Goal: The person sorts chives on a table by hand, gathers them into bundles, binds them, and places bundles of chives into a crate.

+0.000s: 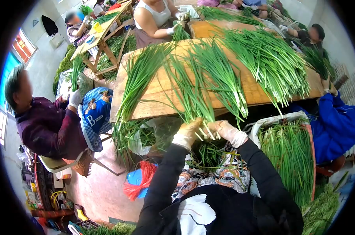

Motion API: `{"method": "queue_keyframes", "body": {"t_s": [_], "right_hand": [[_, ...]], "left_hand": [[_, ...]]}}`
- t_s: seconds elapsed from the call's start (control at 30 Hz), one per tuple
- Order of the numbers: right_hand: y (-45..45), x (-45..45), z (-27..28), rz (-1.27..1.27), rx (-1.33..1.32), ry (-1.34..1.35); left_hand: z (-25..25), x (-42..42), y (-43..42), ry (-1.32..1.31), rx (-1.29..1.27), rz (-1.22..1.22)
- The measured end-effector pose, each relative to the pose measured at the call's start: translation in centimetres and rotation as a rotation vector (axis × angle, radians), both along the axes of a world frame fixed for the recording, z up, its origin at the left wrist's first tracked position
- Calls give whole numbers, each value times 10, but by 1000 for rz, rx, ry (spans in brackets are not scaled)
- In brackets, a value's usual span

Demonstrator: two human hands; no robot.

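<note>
At the table's near edge, my left hand, in a pale glove, is closed round the pale stem ends of a loose bunch of garlic chives. My right hand, also gloved, grips stems of the same bunch close beside it. White stem tips poke out between the two hands, and the green leaves fan away over the wooden table. Left of the bunch lies a separate sheaf of chives; to its right are another sheaf and a large pile.
A crate packed with chives stands by my right side. Red strips lie over a blue stool at lower left. A seated person holds chives on the left. Other people work across the table, and a blue sleeve is at right.
</note>
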State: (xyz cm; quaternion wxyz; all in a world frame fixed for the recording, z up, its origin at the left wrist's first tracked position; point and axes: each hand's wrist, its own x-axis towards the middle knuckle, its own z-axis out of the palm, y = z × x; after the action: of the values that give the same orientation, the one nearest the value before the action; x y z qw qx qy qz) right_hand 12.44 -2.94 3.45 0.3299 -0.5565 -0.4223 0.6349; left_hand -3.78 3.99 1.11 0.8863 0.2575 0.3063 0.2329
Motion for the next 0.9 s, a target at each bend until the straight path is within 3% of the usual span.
{"method": "queue_keyframes", "body": {"t_s": [0.1, 0.2, 0.3, 0.4, 0.47, 0.53, 0.6, 0.67, 0.77, 0.8, 0.87, 0.9], "right_hand": [[0, 7, 2, -215, 130, -115], [0, 18, 10, -251, 44, 115], [-1, 1, -5, -239, 95, 34], [0, -16, -13, -341, 148, 107], [-3, -18, -20, -352, 249, -16], [-14, -16, 3, -419, 179, 206], [-27, -13, 44, -411, 133, 304], [-32, 11, 35, -211, 301, 620], [-44, 32, 41, -295, 403, 535], [-45, 45, 47, -115, 293, 557], [-49, 48, 3, -270, 103, -46], [-50, 43, 21, -181, 251, -297]], "left_hand": [[-11, -3, 4, 29, 6, 113], [-11, -9, 6, 31, -19, 101], [-2, -4, -1, -30, 56, 98], [-6, 3, -2, 97, 142, 145], [-5, 2, 2, 113, 170, 188], [-8, 0, 9, 115, 197, 298], [-8, -11, 17, 112, 249, 249], [11, -23, 21, 216, 292, 190], [0, -37, 26, 98, 277, 303], [6, -36, 22, 44, 331, 365], [32, -31, 11, 63, 383, 371], [32, -31, 11, 46, 319, 308]]}}
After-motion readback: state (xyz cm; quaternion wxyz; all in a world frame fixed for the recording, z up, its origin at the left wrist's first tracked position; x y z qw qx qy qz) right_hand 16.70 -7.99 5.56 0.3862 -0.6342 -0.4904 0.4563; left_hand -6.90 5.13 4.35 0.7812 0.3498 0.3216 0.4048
